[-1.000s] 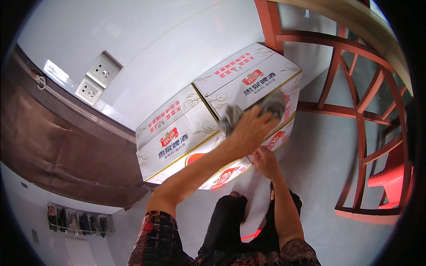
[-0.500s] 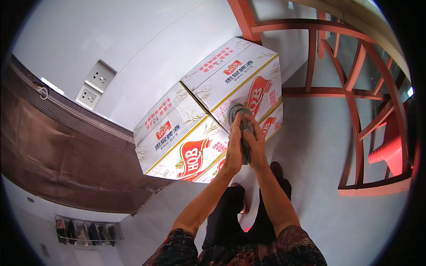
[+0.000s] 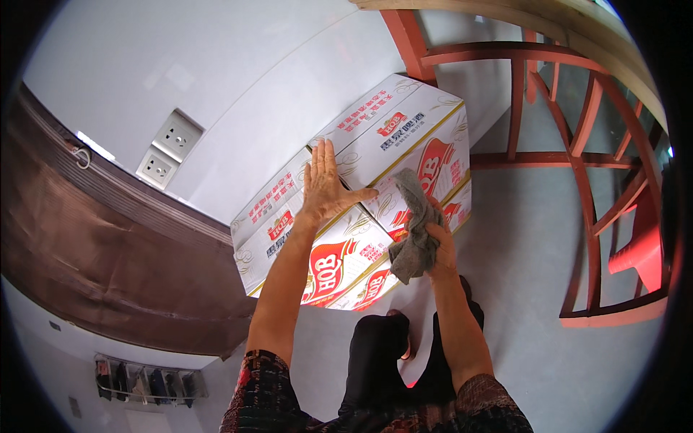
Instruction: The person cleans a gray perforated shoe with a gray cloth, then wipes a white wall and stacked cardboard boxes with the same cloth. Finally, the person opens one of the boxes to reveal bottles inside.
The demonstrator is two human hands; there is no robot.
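My left hand [image 3: 326, 189] lies flat with fingers stretched out over the tops of two white cartons, close to the gap where they meet. One is the left carton [image 3: 263, 209], the other the right carton [image 3: 382, 133]; both carry red and gold printing. In my right hand [image 3: 443, 252] hangs a crumpled grey cloth [image 3: 413, 234], in front of the right carton's near side. The fingers of that hand are partly hidden by the cloth. More cartons of the same kind show beneath the upper two.
Against the white wall behind the cartons are two power sockets [image 3: 170, 150]. A brown curtain [image 3: 108, 245] hangs at the left. To the right stands a red-brown wooden frame [image 3: 577, 155], with a red plastic stool [image 3: 639, 245] behind it. Grey floor [image 3: 512, 274] lies between.
My hands have come apart. The left let go of the cloth and moved up onto the carton tops; the right keeps the cloth, which now hangs looser. The view has shifted slightly.
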